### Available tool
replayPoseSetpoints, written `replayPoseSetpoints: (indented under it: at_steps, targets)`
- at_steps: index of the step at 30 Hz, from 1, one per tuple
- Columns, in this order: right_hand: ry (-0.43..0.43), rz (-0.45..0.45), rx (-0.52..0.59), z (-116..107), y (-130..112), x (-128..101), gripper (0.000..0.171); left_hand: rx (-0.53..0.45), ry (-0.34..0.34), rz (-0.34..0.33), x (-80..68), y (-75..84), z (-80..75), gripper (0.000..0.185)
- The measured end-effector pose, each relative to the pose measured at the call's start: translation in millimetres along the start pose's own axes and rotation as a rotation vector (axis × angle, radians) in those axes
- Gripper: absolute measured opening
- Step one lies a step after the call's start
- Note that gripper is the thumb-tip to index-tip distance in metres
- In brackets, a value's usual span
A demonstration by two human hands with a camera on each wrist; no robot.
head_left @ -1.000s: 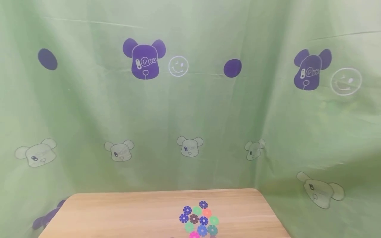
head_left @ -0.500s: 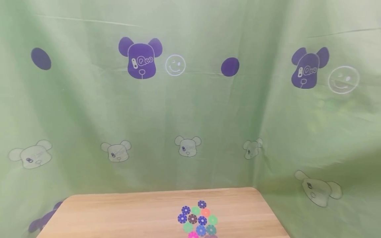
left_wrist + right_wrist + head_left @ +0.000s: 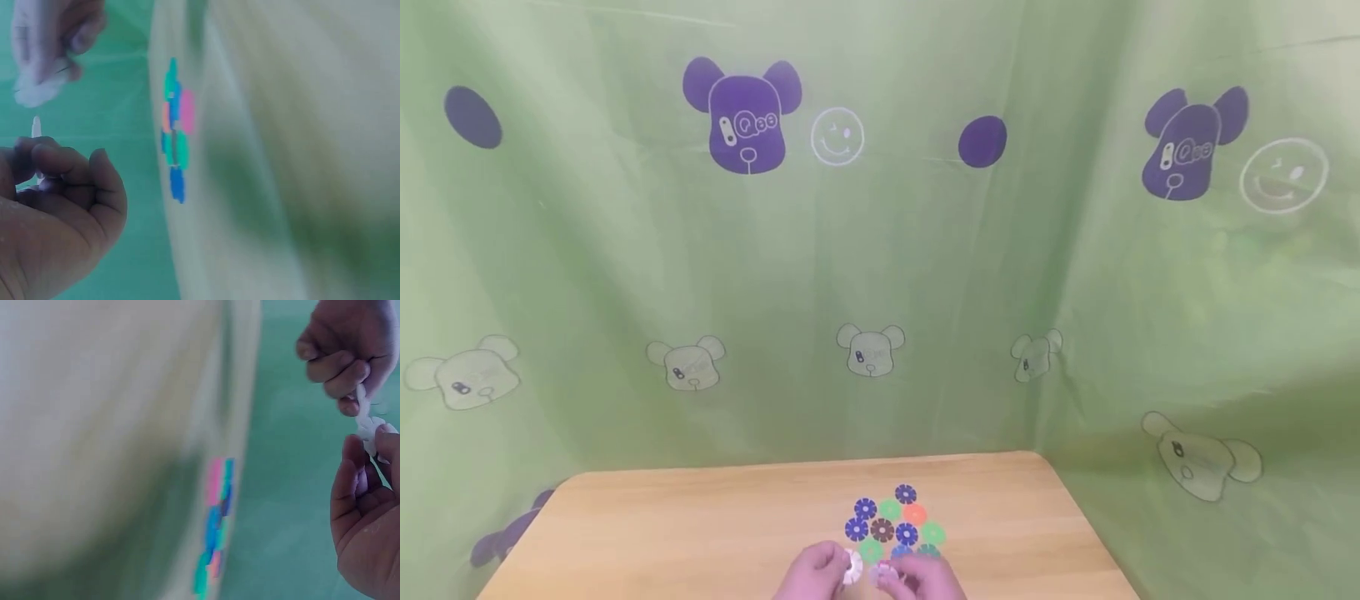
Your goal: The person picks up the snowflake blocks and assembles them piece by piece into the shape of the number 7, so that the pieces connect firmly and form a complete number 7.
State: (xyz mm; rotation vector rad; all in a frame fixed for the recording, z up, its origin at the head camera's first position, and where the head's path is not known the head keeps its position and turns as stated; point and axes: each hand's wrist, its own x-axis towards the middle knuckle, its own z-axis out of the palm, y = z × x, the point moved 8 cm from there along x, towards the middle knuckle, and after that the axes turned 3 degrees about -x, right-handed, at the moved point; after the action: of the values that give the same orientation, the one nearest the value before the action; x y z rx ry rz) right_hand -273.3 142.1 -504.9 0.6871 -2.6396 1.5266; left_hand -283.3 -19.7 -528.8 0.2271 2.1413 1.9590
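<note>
Both hands are at the bottom edge of the head view, close together over the wooden table (image 3: 700,533). My left hand (image 3: 837,565) pinches a white toothed disc (image 3: 852,567). My right hand (image 3: 901,577) pinches a second pale disc (image 3: 883,573) right beside it; the two discs meet or nearly meet. The left wrist view shows my left hand (image 3: 44,162) with curled fingers around a thin white disc edge (image 3: 36,128). In the right wrist view my right hand (image 3: 375,447) holds its white disc (image 3: 373,431). Just beyond the hands lies a flat cluster of coloured discs (image 3: 895,521).
A green cloth (image 3: 880,267) printed with purple and pale bear heads hangs behind and to the right of the table. The table's far edge (image 3: 805,463) meets the cloth. The disc cluster (image 3: 175,131) (image 3: 215,519) is blurred in both wrist views.
Both hands have come into the head view from below, each holding a pale disc. The view has tilted slightly down. The coloured cluster has not moved on the table.
</note>
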Motion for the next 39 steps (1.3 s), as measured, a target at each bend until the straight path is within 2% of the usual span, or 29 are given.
replayPoseSetpoints:
  at_steps: [2,5,10,14,19,23,29,34,37,39]
  targets:
    - [0.047,-0.046,-0.036,-5,-8,4,0.017,0.012,0.0,0.009,2.2,9.0,-1.3,0.027]
    - [0.086,-0.047,-0.062,-12,-14,9,0.016,0.02,-0.007,0.03,4.0,18.2,-0.8,0.027]
    - [0.115,-0.078,-0.121,-15,-17,9,0.012,0.025,-0.028,0.049,5.2,22.3,2.0,0.028]
    - [0.114,-0.108,-0.128,-17,-19,10,0.013,0.047,-0.037,0.06,4.2,25.9,2.0,0.027]
    - [0.085,-0.069,-0.074,-18,-18,10,0.014,0.073,-0.06,0.084,3.6,31.3,3.4,0.027]
    - [0.051,-0.103,-0.063,-17,-22,10,0.013,0.065,-0.093,0.098,3.1,33.2,7.9,0.026]
    - [0.025,-0.137,-0.053,-16,-28,7,0.012,0.032,-0.125,0.076,1.0,31.0,13.4,0.027]
    - [0.068,-0.17,-0.078,-12,-29,-5,0.01,0.013,-0.075,0.008,-9.3,24.7,16.6,0.027]
    - [0.095,-0.181,-0.061,-7,-26,-14,0.012,0.009,-0.052,-0.035,-17.5,19.5,19.0,0.027]
    - [0.11,-0.191,-0.024,-3,-26,-19,0.011,0.015,-0.043,-0.038,-21.8,17.7,20.2,0.026]
